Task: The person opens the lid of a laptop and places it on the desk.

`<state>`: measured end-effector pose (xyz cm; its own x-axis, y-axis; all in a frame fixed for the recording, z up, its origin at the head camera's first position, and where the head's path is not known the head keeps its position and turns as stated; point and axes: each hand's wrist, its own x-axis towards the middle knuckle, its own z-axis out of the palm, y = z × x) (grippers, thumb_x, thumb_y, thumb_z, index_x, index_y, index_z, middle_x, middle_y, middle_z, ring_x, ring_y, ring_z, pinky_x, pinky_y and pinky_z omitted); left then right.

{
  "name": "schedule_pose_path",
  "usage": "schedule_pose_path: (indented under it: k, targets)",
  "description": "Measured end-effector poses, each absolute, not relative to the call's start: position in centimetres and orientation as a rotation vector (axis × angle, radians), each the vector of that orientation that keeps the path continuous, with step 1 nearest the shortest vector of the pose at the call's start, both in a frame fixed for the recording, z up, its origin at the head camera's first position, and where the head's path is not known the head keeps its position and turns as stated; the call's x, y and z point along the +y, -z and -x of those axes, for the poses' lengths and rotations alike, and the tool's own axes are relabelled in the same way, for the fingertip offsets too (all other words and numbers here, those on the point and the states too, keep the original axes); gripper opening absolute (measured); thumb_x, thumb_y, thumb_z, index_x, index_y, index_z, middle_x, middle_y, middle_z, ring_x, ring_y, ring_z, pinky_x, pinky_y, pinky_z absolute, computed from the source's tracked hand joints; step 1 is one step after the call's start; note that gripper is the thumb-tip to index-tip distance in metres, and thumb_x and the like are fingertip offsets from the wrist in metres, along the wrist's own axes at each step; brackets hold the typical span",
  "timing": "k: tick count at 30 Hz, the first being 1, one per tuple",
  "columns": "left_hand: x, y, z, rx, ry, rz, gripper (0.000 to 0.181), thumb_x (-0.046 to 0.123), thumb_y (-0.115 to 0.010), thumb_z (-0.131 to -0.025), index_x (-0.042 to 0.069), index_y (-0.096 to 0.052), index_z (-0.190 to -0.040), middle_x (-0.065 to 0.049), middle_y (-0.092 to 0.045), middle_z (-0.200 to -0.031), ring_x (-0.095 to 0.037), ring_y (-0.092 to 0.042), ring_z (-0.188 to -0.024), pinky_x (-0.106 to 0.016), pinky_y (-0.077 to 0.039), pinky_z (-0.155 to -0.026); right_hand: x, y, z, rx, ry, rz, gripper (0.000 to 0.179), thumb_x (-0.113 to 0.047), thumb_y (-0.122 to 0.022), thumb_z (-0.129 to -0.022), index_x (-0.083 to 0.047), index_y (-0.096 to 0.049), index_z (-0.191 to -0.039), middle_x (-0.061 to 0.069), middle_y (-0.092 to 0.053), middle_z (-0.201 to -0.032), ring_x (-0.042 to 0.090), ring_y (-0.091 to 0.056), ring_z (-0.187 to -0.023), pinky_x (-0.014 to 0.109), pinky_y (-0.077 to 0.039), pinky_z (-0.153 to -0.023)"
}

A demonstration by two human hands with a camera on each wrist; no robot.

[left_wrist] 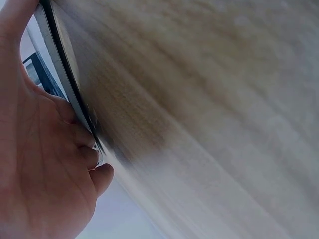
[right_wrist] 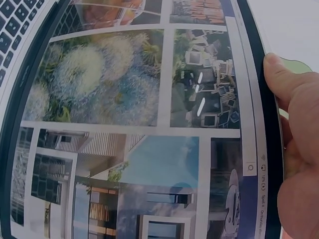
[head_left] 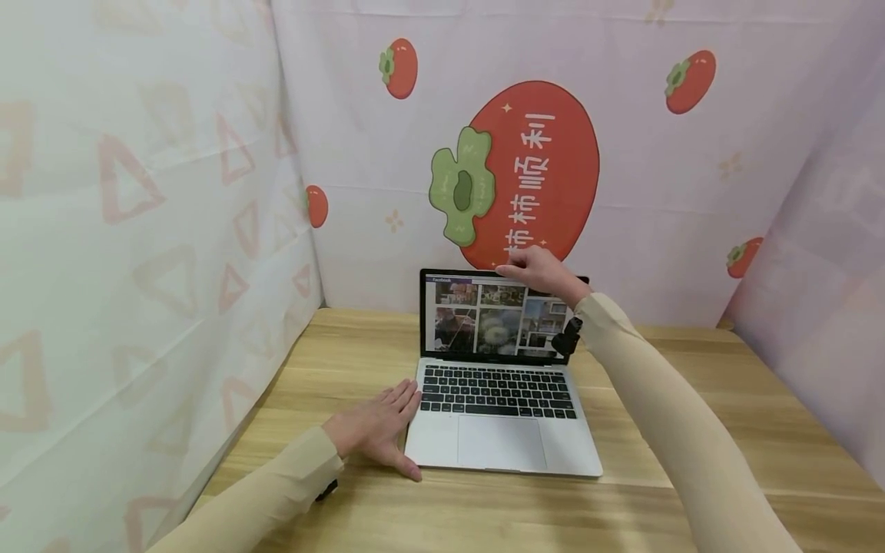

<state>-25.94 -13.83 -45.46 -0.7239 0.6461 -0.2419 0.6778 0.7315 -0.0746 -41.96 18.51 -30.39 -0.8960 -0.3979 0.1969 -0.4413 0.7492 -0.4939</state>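
A silver laptop stands unfolded on the wooden table, its lit screen showing a page of photos and its black keyboard facing up. My left hand lies at the laptop's left side, fingers extended along the edge of the base and thumb by the front left corner. In the left wrist view, fingertips of that hand meet the thin edge of the base. My right hand pinches the top edge of the screen. The right wrist view shows its thumb on the front rim, the other fingers behind the lid.
The wooden table extends on both sides of the laptop. A white cloth backdrop with printed red persimmons hangs behind it, and a patterned cloth wall borders the left. Another cloth hangs at the right.
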Motion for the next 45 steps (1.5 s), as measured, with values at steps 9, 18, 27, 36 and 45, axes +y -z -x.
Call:
schedule_pose_path:
  k: [9, 18, 27, 36, 45]
  targets:
    - [-13.8, 45.6, 26.0, 2.736, 0.241, -1.053, 0.131, 0.095, -0.031, -0.057, 0.002, -0.011, -0.148, -0.018, -0.004, -0.154, -0.029, -0.004, -0.142, -0.041, -0.014, -0.114, 18.8, 31.0, 42.5, -2.839, -0.735, -0.691, 0.041, -0.053, -0.052, -0.088, -0.015, -0.054, -0.072, 0.0, -0.036, -0.054, 0.017, -0.032, -0.047, 0.031, -0.031, -0.049]
    - [-13.7, 45.6, 26.0, 2.727, 0.216, -1.058, 0.131, 0.094, -0.033, -0.058, 0.001, -0.011, -0.148, -0.018, -0.004, -0.154, -0.03, -0.005, -0.142, -0.042, -0.015, -0.113, 19.3, 31.2, 43.4, -2.848, -0.758, -0.734, 0.04, -0.05, -0.052, -0.09, -0.015, -0.055, -0.071, 0.0, -0.035, -0.053, 0.016, -0.03, -0.045, 0.031, -0.031, -0.048]
    - [-14.0, 46.0, 26.3, 2.738, 0.217, -1.046, 0.132, 0.095, -0.032, -0.057, 0.002, -0.01, -0.148, -0.017, -0.003, -0.154, -0.029, -0.004, -0.142, -0.041, -0.014, -0.114, 19.3, 30.9, 43.9, -2.894, -0.682, -0.723, 0.049, -0.058, -0.05, -0.086, -0.013, -0.06, -0.069, -0.002, -0.032, -0.049, 0.014, -0.028, -0.043, 0.03, -0.03, -0.046]
    - [-13.9, 46.0, 26.3, 2.739, 0.209, -1.032, 0.133, 0.096, -0.032, -0.056, 0.003, -0.01, -0.148, -0.017, -0.003, -0.155, -0.028, -0.003, -0.142, -0.039, -0.014, -0.114, 19.7, 30.7, 43.8, -2.923, -0.662, -0.654, 0.048, -0.053, -0.05, -0.089, -0.011, -0.062, -0.07, -0.003, -0.03, -0.048, 0.014, -0.027, -0.043, 0.03, -0.029, -0.047]
    - [-13.9, 46.1, 26.1, 2.744, 0.243, -1.047, 0.133, 0.096, -0.03, -0.055, 0.003, -0.011, -0.148, -0.017, -0.003, -0.154, -0.028, -0.004, -0.142, -0.037, -0.015, -0.113, 20.8, 30.9, 43.8, -2.914, -0.69, -0.63, 0.048, -0.047, -0.05, -0.092, -0.01, -0.053, -0.061, -0.003, -0.028, -0.046, 0.014, -0.024, -0.04, 0.031, -0.03, -0.047]
